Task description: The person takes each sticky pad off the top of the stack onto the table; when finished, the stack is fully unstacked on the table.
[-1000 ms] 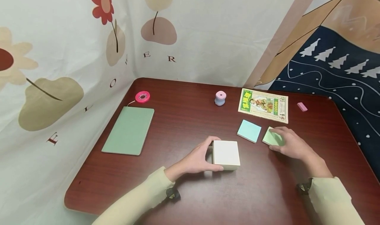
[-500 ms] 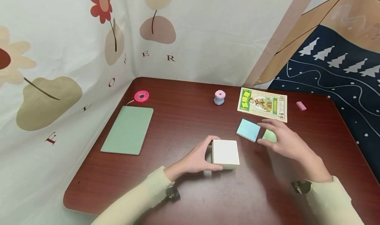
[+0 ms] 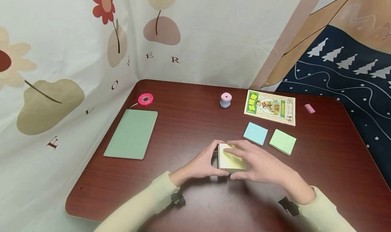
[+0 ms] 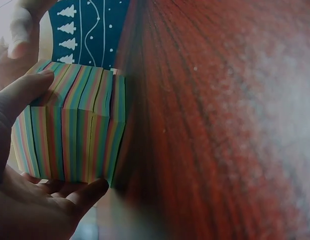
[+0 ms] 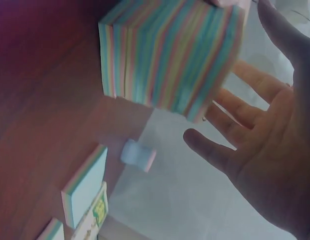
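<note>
On one table (image 3: 189,123), the right hand (image 3: 262,162) has just come across, fingers spread, joining the left hand (image 3: 203,162), which pinches one paper stack (image 3: 230,164), mid-table, between thumb and fingers; the work is now two-handed. Beyond, rightward, lie two loose pads: a blue pad (image 3: 255,133), a green pad (image 3: 282,142).

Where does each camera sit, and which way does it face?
Head: on the head, facing forward and down at the table; left hand and right hand show.
Left wrist: worn there, facing the striped stack; left hand and part of the right show.
Right wrist: worn there, facing the stack; mostly right hand shows.
Both wrist views share the stack.
</note>
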Demonstrator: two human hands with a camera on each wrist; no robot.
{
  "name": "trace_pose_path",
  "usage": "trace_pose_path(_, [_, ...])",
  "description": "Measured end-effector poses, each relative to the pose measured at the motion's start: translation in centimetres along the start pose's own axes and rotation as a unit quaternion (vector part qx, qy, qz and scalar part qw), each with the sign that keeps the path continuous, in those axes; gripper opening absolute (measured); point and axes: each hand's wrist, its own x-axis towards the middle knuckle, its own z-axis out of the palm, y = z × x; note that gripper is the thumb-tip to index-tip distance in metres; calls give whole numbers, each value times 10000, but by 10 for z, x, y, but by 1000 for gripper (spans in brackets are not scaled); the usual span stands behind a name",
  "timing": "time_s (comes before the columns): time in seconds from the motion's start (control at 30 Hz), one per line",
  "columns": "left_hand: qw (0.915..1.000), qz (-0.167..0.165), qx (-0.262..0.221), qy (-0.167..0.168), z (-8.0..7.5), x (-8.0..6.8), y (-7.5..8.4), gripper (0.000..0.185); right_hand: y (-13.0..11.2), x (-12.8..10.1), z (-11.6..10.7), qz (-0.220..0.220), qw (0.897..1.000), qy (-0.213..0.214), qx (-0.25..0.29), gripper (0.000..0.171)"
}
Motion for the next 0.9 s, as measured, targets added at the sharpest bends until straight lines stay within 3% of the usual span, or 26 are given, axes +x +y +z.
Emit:
trace_pose_path(0.53, [9998,-1,-133,-128,1,1,-2,83,4,6,10,134,9998,139,-57,68])
trace_pose_path(0.9, [9999,44,-56,-78,1,1,-2,84,7,-5,-4,457,9983,352,34,66])
